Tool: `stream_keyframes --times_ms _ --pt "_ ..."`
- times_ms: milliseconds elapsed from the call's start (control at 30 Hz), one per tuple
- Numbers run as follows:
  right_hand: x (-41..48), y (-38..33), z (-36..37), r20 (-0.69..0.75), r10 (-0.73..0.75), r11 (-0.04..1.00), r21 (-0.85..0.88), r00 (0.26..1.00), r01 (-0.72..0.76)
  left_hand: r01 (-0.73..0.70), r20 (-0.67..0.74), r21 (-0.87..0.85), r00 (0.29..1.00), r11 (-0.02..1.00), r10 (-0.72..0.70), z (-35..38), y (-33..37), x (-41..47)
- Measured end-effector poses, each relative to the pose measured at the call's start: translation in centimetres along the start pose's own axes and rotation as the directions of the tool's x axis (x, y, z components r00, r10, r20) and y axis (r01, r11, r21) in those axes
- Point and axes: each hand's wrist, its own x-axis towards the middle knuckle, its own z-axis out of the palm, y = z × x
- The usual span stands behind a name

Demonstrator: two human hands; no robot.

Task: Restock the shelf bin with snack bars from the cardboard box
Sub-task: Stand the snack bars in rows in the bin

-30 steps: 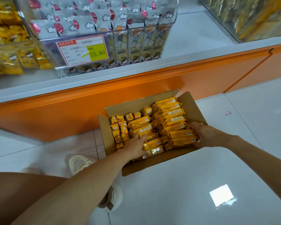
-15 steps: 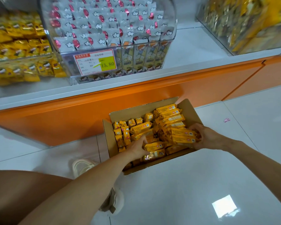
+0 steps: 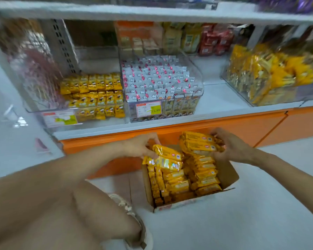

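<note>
Snack bars (image 3: 167,156) tight in both curled grips, left hand (image 3: 141,146) and right hand (image 3: 231,147) above cardboard box (image 3: 228,175).

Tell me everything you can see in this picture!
Cardboard box: one, brown, open on the floor before the orange shelf base.
Boxed snack bars: many, yellow, in rows inside.
Left bunch of bars: few, yellow, above the box.
Right bunch of bars: few, yellow, above the box.
Middle bin: one, clear, on shelf, white-and-pink packets.
Left bin: one, clear, yellow packets.
Right bin: one, clear, yellow packets.
Price tags: two, red-and-green, on left and middle bins.
Shoe: one, pale, left of box.
Left hand: one, grips left bunch.
Right hand: one, grips right bunch.
</note>
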Motion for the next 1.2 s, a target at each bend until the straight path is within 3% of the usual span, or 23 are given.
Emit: stream_keyframes --times_ms 133,233,367,467,600,733,833,1067,1200 --pt "-0.4 -6.4 -2.4 -0.076 -0.116 0.991 -0.079 0.990 0.110 -0.047 -0.210 -0.026 0.977 0.999 0.040 -4.8 2.5 -8.3" --pt "0.0 -10.4 -3.8 -0.120 -0.200 0.971 -0.153 0.972 0.181 -0.090 -0.418 -0.102 0.908 0.991 0.039 -8.1 3.2 -13.5" --pt "1.2 -15.4 -5.0 -0.134 -0.270 0.952 -0.186 0.954 0.243 -0.129 -0.685 -0.211 0.726 0.969 -0.052 -12.2 2.7 -15.9" --pt "2.6 -18.8 -5.2 -0.161 -0.286 0.944 -0.216 0.945 0.249 -0.132 -0.803 -0.273 0.577 0.953 -0.150 -15.2 1.5 -13.6" --pt "5.0 -21.6 -4.9 -0.198 -0.304 0.932 -0.266 0.932 0.247 -0.135 -0.790 -0.411 0.547 0.902 -0.278 -18.6 -1.1 -8.0" --pt "7.9 -22.6 -4.4 -0.235 -0.281 0.935 -0.284 0.930 0.210 -0.093 -0.805 -0.430 0.489 0.898 -0.335 -21.4 -3.5 -2.6" --pt "10.1 -22.6 -4.2 -0.255 -0.268 0.942 -0.269 0.929 0.199 0.007 -0.837 -0.372 0.430 0.928 -0.339 -22.9 -3.6 -0.2" --pt "14.3 -22.6 -3.8 -0.227 -0.268 0.948 -0.238 0.936 0.213 0.206 -0.805 -0.232 0.508 0.951 -0.306 -25.6 -4.9 3.9" --pt "16.3 -23.7 -3.1 -0.221 -0.312 0.936 -0.238 0.924 0.259 0.494 -0.829 -0.019 0.478 0.869 -0.290 -26.3 -7.1 4.8"
